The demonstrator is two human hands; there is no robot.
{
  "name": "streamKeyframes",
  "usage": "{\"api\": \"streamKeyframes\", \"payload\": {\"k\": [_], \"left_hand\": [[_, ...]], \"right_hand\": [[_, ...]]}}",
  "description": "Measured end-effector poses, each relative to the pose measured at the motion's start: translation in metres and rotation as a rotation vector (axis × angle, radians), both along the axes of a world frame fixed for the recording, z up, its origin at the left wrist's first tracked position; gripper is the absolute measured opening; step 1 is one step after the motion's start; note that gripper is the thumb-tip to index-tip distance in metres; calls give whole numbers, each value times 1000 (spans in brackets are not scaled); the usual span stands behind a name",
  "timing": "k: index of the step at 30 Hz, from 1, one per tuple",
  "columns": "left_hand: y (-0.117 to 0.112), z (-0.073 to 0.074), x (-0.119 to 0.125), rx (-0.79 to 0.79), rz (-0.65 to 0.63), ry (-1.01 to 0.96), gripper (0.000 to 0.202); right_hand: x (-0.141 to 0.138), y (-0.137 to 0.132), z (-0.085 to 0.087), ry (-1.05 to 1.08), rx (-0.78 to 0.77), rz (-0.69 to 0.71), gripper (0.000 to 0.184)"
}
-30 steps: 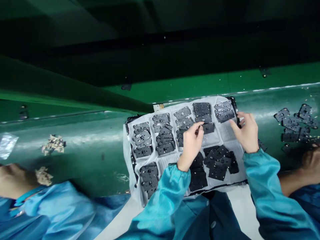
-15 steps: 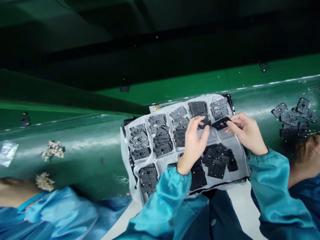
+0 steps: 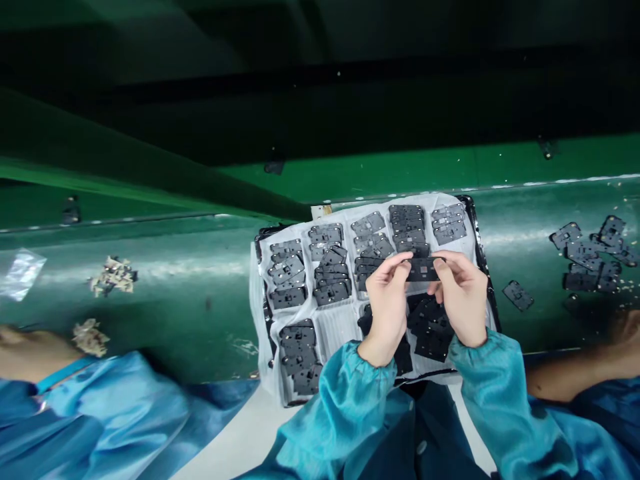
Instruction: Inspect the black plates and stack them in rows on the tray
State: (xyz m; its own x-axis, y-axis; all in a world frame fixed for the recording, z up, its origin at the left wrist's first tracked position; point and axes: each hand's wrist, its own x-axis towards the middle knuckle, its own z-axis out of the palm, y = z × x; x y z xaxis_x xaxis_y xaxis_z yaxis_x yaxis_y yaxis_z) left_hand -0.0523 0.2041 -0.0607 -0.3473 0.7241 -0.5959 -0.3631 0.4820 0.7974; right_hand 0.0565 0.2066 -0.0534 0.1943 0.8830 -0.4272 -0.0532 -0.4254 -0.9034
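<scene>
A flat black plastic part (image 3: 421, 269) with a small light square at its middle is held level between my two hands. My left hand (image 3: 390, 300) pinches its left end between thumb and fingers. At the other end, my right hand (image 3: 461, 290) grips it the same way. Beneath them lies a tray lined with white sheeting (image 3: 334, 328), split into compartments. Several stacks of similar black parts (image 3: 331, 267) fill the upper compartments. A loose heap of black parts (image 3: 431, 333) lies below my hands, partly hidden by them.
On the green bench (image 3: 200, 320), more black parts (image 3: 587, 257) lie at right, with a single part (image 3: 518, 295) nearer the tray. Beige scrap piles (image 3: 114, 275) and a clear plastic bag (image 3: 23, 273) lie at left. Co-workers' arms (image 3: 115, 407) flank both sides.
My right hand has moved left with the black part, and my left hand has closed on its other end. A single part now lies on the bench right of the tray. The view has shifted slightly.
</scene>
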Motion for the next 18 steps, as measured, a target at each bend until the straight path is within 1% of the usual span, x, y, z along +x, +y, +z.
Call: {"api": "streamKeyframes", "payload": {"k": [3, 6, 8, 9, 10, 12, 14, 16, 18], "left_hand": [[-4, -2, 1, -20, 34, -40, 16], [-8, -14, -2, 16, 6, 38, 14], [-8, -25, -7, 71, -79, 161, 13], [-7, -31, -10, 110, -159, 251, 13], [-5, -37, -14, 155, -253, 358, 14], [-2, -44, -22, 252, -428, 603, 14], [2, -46, -27, 338, -534, 823, 15], [3, -45, -27, 406, -639, 972, 19], [3, -44, -22, 444, -808, 1077, 29]], "right_hand": [[-7, -3, -6, 86, -50, -110, 21], [-12, -8, -19, 145, -118, -192, 21], [-11, -10, -30, 107, -130, -180, 22], [-8, -9, -35, 52, -114, -142, 22], [-5, -8, -40, -28, -83, -81, 22], [8, -1, -46, -262, 10, 82, 23], [25, 11, -49, -540, 122, 199, 24], [42, 26, -51, -800, 202, 208, 27], [53, 41, -53, -991, 211, 193, 33]]}}
